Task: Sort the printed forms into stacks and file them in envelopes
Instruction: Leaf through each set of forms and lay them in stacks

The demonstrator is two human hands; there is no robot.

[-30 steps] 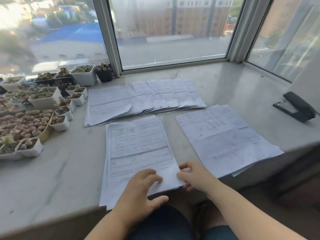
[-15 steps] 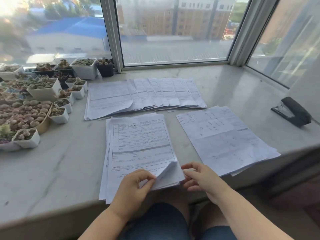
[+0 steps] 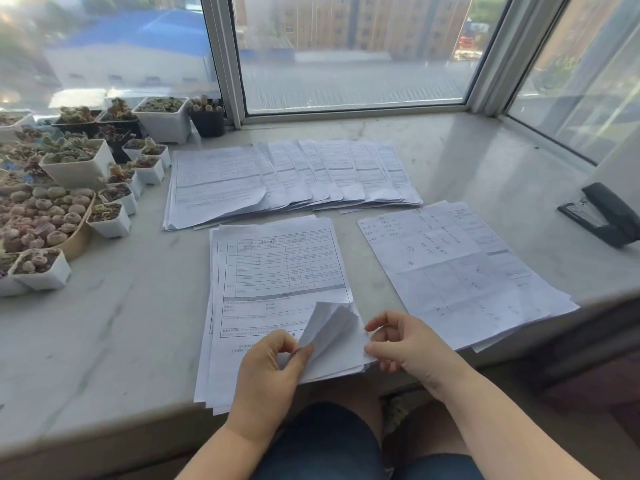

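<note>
Now left hand (image 3: 268, 370) pinches the curled-up corner of the top sheet (image 3: 327, 327) on the near stack (image 3: 277, 271); right hand (image 3: 403, 344) pinches the stack's edge.

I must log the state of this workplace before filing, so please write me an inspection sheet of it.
Surface: pale marble window ledge.
Job's things: near stack of white printed forms, bottom right corner lifted; fanned row of forms behind; loose pile of sheets at right. Envelopes: nothing seen.
Clutter: black stapler; small white pots of succulents at left.
Grippers: left hand pinches the lifted corner; right hand touches the stack's edge.
Cables: nothing seen.
Surroundings: window, buildings outside.
</note>
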